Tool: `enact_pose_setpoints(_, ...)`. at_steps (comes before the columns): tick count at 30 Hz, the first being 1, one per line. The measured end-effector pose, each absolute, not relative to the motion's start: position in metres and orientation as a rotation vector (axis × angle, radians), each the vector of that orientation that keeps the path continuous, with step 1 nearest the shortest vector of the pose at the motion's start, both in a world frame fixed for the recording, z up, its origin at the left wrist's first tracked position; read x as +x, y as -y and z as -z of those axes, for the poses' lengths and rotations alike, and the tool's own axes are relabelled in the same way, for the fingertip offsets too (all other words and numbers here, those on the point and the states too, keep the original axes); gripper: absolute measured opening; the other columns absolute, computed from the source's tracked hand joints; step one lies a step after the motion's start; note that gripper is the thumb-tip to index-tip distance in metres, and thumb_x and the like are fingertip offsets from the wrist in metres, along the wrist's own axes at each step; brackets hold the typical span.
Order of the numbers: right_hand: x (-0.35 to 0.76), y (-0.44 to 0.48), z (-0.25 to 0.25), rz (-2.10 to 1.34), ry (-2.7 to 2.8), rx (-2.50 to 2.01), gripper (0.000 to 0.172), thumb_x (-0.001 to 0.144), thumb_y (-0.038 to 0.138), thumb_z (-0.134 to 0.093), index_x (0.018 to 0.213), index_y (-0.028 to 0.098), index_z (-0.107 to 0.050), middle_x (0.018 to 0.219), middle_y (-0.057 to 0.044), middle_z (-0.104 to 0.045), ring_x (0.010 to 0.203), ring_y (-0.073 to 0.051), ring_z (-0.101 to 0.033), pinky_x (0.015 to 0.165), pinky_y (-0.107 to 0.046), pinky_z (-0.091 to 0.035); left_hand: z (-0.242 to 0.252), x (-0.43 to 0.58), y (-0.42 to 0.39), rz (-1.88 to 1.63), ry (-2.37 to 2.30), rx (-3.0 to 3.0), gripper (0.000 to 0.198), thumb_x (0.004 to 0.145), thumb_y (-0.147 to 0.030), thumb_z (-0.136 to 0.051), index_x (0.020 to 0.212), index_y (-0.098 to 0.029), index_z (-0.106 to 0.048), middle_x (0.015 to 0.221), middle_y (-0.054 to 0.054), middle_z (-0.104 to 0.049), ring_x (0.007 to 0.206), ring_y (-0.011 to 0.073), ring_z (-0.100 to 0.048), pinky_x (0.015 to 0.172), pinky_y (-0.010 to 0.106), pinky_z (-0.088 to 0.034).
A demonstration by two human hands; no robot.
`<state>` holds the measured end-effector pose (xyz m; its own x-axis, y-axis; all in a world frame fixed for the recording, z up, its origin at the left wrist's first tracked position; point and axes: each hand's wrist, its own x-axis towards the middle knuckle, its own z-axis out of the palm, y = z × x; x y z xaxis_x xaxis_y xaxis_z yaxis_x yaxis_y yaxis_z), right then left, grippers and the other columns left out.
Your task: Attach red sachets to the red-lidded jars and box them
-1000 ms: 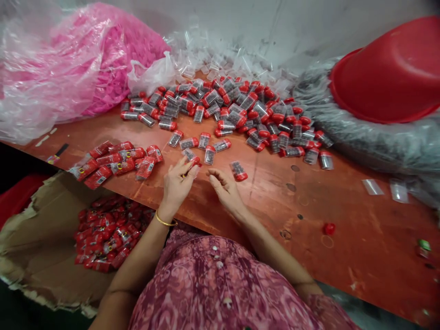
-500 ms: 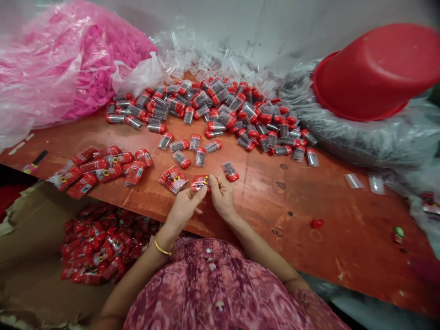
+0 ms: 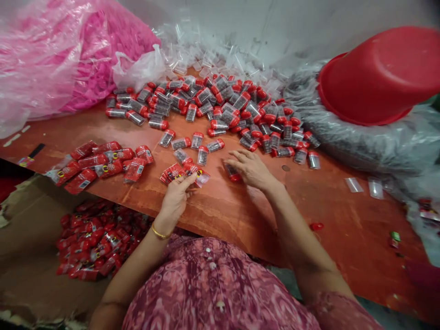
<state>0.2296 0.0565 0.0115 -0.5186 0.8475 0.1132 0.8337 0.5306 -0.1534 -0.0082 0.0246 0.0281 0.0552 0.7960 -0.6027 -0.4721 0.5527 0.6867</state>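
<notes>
My left hand [image 3: 175, 198] pinches a small red printed plastic sleeve [image 3: 203, 178] between thumb and fingers; its clear end points right. Beside it on the table lies a fanned stack of the same sleeves [image 3: 169, 174], partly covered. With fingers spread, my right hand [image 3: 253, 170] is over a single small clear container with a red cap [image 3: 231, 172]; whether the fingertips touch it I cannot tell. Several similar containers with dark contents [image 3: 202, 156] lie loose just beyond my left hand. Farther left sits a group of containers in red printed wraps [image 3: 92, 161].
A large heap of red-capped containers [image 3: 220, 101] spreads across the back of the table [image 3: 330, 256]. Pink pieces fill a plastic bag [image 3: 82, 55] at back left. A red tub [image 3: 374, 78] rests on a grey-filled bag [image 3: 357, 142]. Below left, a carton [image 3: 27, 256] holds wrapped containers.
My right hand has let go of the sleeve and moved right, opening over the lone container. My left hand keeps the sleeve, which now overlaps the stack.
</notes>
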Motion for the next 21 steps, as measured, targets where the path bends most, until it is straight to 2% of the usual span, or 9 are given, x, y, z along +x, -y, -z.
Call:
enact_pose_setpoints(2,0.245,-0.061,-0.011,-0.046,2.774,-1.372,0.037,0.085,0.011,-0.046,0.117,0.024,-0.060,0.128,-0.008,-0.056,0.117,-0.027,-0.044,0.092,-0.040,-0.034,-0.028,-0.010,-0.024,-0.948,-1.109,0.310,0.031,0.048,-0.030,-0.083,0.067,-0.014,-0.066,0.062,0.000,-0.067,0.053,0.0092,-0.059,0.047,0.018,-0.046)
enact_pose_setpoints(4,0.249,-0.055,-0.006,0.026,2.824,-1.296,0.028,0.087,0.019,-0.048,0.110,0.023,-0.063,0.123,-0.008,-0.059,0.115,-0.027,-0.046,0.090,-0.040,-0.035,-0.029,-0.011,-0.023,-0.928,-1.075,0.294,0.027,0.052,-0.028,-0.082,0.069,-0.014,-0.066,0.062,-0.001,-0.067,0.054,0.0095,-0.060,0.047,0.018,-0.047)
enact_pose_setpoints(7,0.241,-0.030,0.006,0.108,2.713,-1.203,0.021,0.090,0.022,-0.045,0.102,0.020,-0.063,0.105,-0.009,-0.067,0.099,-0.023,-0.056,0.086,-0.038,-0.038,-0.031,-0.009,-0.021,-0.905,-1.059,0.291,0.022,0.057,-0.027,-0.080,0.067,-0.014,-0.064,0.060,-0.001,-0.066,0.053,0.0098,-0.060,0.047,0.019,-0.047)
enact_pose_setpoints(9,0.232,-0.009,0.011,0.125,2.529,-1.177,0.025,0.090,0.017,-0.043,0.110,0.019,-0.058,0.095,-0.008,-0.069,0.086,-0.019,-0.058,0.082,-0.036,-0.041,-0.033,-0.007,-0.020,-0.879,-1.061,0.295,0.021,0.058,-0.028,-0.079,0.066,-0.014,-0.064,0.059,0.000,-0.066,0.052,0.0104,-0.060,0.048,0.020,-0.048)
enact_pose_setpoints(11,0.223,0.009,0.011,0.123,2.318,-1.182,0.035,0.088,0.014,-0.045,0.121,0.020,-0.051,0.095,-0.009,-0.067,0.080,-0.018,-0.058,0.076,-0.033,-0.044,-0.034,-0.005,-0.018,-0.849,-1.076,0.302,0.022,0.059,-0.029,-0.079,0.064,-0.014,-0.064,0.057,0.000,-0.065,0.050,0.0104,-0.059,0.048,0.020,-0.048)
enact_pose_setpoints(15,0.206,0.030,0.001,0.073,2.091,-1.171,0.052,0.084,0.011,-0.048,0.133,0.027,-0.040,0.095,-0.008,-0.058,0.079,-0.017,-0.055,0.067,-0.030,-0.045,-0.033,-0.001,-0.015,-0.806,-1.089,0.350,0.026,0.060,-0.034,-0.078,0.067,-0.014,-0.064,0.056,0.001,-0.065,0.051,0.0112,-0.060,0.049,0.020,-0.047)
enact_pose_setpoints(21,0.199,0.038,-0.005,-0.006,2.153,-1.125,0.057,0.084,0.015,-0.051,0.137,0.030,-0.035,0.095,-0.007,-0.052,0.079,-0.017,-0.053,0.065,-0.030,-0.046,-0.033,-0.001,-0.012,-0.816,-1.063,0.430,0.030,0.058,-0.038,-0.078,0.064,-0.013,-0.063,0.057,0.001,-0.064,0.052,0.0112,-0.059,0.049,0.020,-0.046)
